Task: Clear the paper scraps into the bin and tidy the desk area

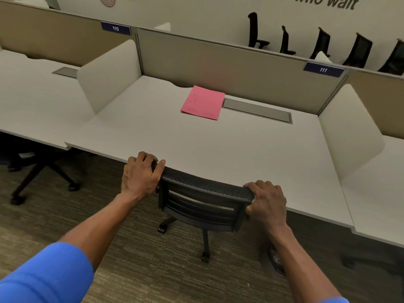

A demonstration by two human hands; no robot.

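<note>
At the white desk (218, 149), both hands (140, 176) (267, 202) clamped on the black mesh chair back (205, 184), flat pink folder (202, 103) beyond

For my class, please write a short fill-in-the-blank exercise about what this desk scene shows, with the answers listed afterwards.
1. Both hands, the left hand and the right hand, grip the top of the black ____.
2. The folder lying on the desk is coloured ____.
3. The blue sign at the right of this desk's partition reads ____.

Missing words: chair; pink; 111
</note>
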